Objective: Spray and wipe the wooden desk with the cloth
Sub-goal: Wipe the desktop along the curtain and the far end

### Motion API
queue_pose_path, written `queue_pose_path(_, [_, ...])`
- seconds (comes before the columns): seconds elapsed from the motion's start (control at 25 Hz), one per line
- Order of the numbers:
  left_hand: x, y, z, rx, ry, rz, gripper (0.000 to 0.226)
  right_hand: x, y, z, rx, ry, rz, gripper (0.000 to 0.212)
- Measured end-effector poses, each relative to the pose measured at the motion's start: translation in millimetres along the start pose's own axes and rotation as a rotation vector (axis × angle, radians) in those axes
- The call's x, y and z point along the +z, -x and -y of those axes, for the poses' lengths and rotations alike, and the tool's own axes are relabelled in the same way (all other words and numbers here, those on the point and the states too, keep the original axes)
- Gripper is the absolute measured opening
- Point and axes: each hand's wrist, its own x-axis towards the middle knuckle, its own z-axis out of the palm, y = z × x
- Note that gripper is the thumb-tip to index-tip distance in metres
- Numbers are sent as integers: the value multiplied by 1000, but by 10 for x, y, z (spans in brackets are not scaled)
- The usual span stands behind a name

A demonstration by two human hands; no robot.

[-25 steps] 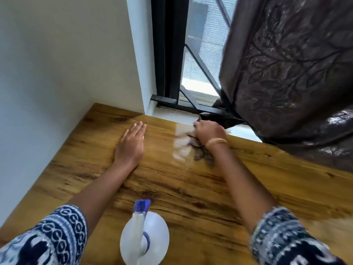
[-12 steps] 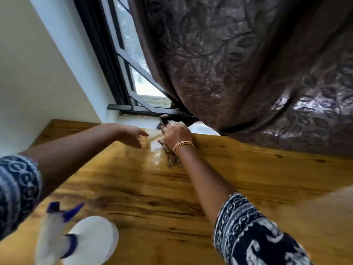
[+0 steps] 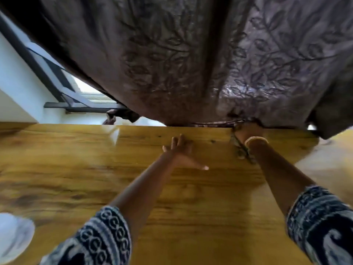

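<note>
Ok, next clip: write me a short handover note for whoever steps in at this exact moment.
Left hand: open, flat on the desk, bracing.
Right hand: grips the cloth at the desk's far edge, under the curtain.
Spray bottle: near left of the desk, untouched.
Done: a shiny patch at the far edge near the window suggests wiping there.
Left: probably the rest of the top; no sheen is visible there.

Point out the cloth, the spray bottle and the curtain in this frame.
cloth (image 3: 241, 150): head view, crumpled part beside the right wrist.
spray bottle (image 3: 13, 236): head view, white body at the lower left edge.
curtain (image 3: 172, 64): head view, leaf-patterned middle fold.
</note>
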Motion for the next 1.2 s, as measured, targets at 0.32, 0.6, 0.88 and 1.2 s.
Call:
queue_pose_path(0.32, [191,-292,-826,-32,-129,-135,140,657,-614,-281,-357,-38,-35,36])
queue_pose_path(0.6, [385,-741,-2316,127,-172,-122,145,352,-1064,-2242,-142,-141,-51,40])
queue_pose_path(0.88, [560,-975,-2841,20,-237,-26,150,398,-1113,-2420,-274,-109,-234,37])
queue_pose_path(1.2, [535,-1080,-2976,-13,-364,-24,150,346,-963,-2553,-215,-134,-392,39])
